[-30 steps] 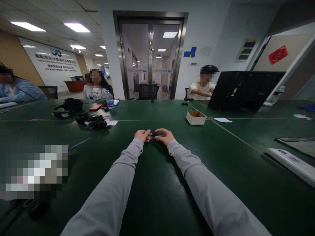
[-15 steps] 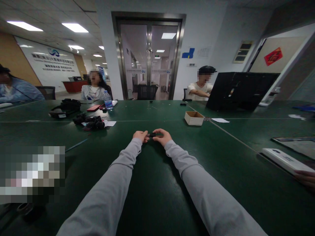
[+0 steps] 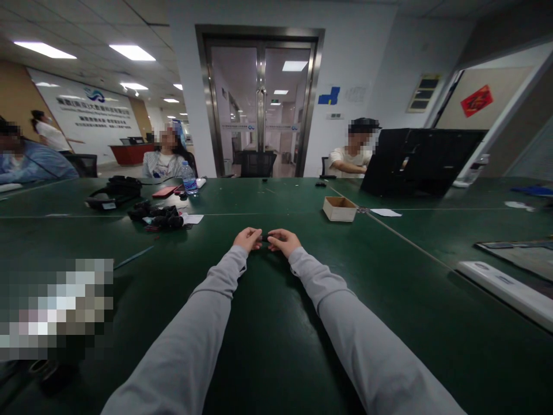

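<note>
Black object [image 3: 264, 237] spans left hand [image 3: 247, 238] and right hand [image 3: 287, 240], pinched narrowly.

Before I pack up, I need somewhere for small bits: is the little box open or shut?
Open: the little box has no lid over its top, and its brown inside shows.

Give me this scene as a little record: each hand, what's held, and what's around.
Left hand: pinches one end of a small dark item
Right hand: at the item's other end
Item type: too small to tell
Table: green
Beyond hands, right: open box, black monitor
Beyond hands, left: upright bottle
Background: glass doors
</note>
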A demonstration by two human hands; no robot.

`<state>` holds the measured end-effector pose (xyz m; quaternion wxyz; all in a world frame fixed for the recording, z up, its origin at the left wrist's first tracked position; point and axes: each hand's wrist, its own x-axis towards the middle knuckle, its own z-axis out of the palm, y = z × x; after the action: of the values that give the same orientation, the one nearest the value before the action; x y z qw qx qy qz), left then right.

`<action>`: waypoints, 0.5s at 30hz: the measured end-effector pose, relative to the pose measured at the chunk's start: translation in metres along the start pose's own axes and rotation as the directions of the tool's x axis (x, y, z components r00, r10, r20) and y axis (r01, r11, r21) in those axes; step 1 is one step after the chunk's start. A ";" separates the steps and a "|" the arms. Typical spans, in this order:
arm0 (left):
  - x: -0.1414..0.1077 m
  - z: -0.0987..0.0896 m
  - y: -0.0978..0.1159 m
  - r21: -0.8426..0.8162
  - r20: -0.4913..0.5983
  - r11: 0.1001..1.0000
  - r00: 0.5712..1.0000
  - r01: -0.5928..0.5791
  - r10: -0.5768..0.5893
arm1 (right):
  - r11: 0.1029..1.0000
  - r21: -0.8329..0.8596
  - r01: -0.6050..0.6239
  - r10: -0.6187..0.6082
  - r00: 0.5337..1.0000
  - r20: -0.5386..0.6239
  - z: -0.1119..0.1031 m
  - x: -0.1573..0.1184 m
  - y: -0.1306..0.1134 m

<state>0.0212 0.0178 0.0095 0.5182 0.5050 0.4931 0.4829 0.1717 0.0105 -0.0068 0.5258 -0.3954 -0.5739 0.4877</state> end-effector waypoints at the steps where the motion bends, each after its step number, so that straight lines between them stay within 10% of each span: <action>1: 0.000 0.000 0.000 0.035 -0.003 0.999 1.000 -0.007 0.007 | 1.000 0.002 0.000 0.000 1.000 0.000 0.000 0.000 0.000; 15: -0.002 -0.002 0.000 0.186 0.097 0.973 0.988 -0.134 0.117 | 0.999 0.030 -0.036 0.037 0.999 -0.014 -0.001 0.002 0.002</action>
<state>0.0194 0.0159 0.0098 0.4559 0.6030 0.4820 0.4429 0.1723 0.0136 -0.0085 0.5268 -0.4017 -0.5555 0.5026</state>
